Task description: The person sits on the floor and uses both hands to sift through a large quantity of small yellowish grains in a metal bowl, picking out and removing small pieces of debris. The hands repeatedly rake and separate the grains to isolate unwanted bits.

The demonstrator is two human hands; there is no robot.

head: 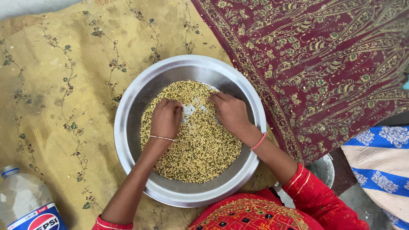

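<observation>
A wide steel plate (128,123) lies on a yellow floral cloth and holds a spread of small yellow and green split lentils (200,149). My left hand (166,118) rests on the grains left of centre, fingers curled, tips pinching at the pile. My right hand (230,111) lies on the grains right of centre, fingers bent toward a small bare patch (192,108) of plate between the two hands. Thin bangles circle both wrists. What the fingertips hold is too small to tell.
A yellow floral cloth (64,85) covers the floor on the left. A maroon patterned fabric (332,55) lies at the right. A plastic bottle (25,204) lies at the bottom left. A blue and white cloth (379,166) and a steel vessel rim (326,168) sit at the lower right.
</observation>
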